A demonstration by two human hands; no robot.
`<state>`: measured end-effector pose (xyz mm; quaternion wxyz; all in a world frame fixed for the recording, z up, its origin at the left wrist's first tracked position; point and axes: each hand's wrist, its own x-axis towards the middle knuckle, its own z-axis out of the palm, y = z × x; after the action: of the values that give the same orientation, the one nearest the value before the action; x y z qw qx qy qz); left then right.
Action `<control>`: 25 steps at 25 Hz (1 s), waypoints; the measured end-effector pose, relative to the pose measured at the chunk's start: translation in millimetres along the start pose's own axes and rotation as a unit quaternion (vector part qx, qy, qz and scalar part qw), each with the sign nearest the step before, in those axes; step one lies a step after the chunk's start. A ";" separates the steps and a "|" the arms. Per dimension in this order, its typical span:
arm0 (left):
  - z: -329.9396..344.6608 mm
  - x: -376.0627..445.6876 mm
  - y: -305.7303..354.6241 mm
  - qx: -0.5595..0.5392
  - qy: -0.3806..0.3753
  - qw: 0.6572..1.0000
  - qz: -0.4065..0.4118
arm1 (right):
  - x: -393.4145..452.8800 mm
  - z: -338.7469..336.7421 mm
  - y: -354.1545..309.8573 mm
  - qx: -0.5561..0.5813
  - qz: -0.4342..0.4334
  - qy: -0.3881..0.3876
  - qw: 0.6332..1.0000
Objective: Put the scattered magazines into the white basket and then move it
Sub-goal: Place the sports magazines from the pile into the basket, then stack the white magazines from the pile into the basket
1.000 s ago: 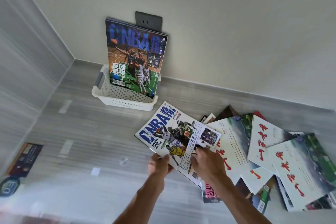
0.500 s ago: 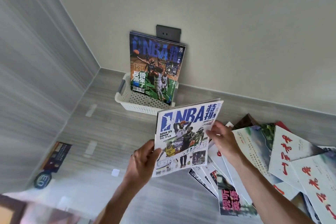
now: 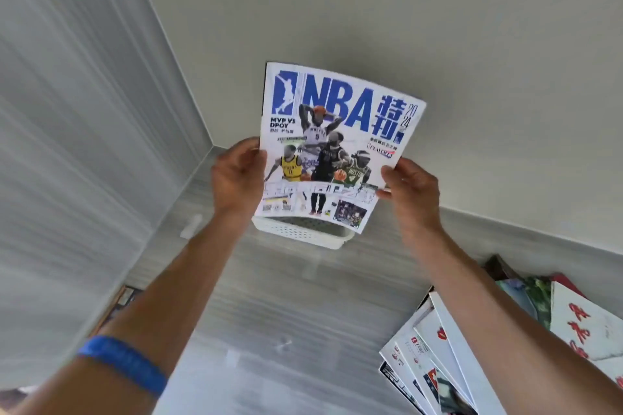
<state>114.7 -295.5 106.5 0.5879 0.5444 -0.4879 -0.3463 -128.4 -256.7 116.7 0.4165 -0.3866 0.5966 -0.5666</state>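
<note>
The magazine (image 3: 332, 148) is held upright, cover toward the camera, between both hands. The left hand (image 3: 236, 177) is clamped on its left edge; the right hand (image 3: 409, 187) is clamped on its lower right edge. The magazine's bottom edge hangs directly above the basket (image 3: 303, 234), hiding most of the basket's opening. The basket stands on the grey surface (image 3: 286, 313) at the far side, near the wall (image 3: 438, 27). A fanned pile (image 3: 505, 347) of other magazines lies on the surface at near right, well apart from the basket. A blue band (image 3: 123, 362) circles the left forearm.
</note>
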 end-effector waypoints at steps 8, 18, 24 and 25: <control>19.9 64.1 -40.3 0.217 0.039 0.968 -0.122 | 47.9 43.8 28.6 -0.080 0.063 0.047 0.994; 20.9 75.1 -87.2 0.181 -0.031 0.964 -0.194 | 66.5 54.6 73.0 -0.055 0.154 0.079 0.983; 22.1 50.9 -90.3 0.164 -0.148 0.947 -0.232 | 58.0 52.1 74.8 -0.056 0.135 0.105 0.984; 21.6 39.4 -85.9 0.147 -0.137 0.953 -0.228 | 51.8 47.4 72.4 -0.052 0.143 0.092 0.984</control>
<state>116.0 -353.4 28.8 0.3344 0.6684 -0.4725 -0.4671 -101.6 -317.6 40.8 0.4157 -0.2644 0.7101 -0.5030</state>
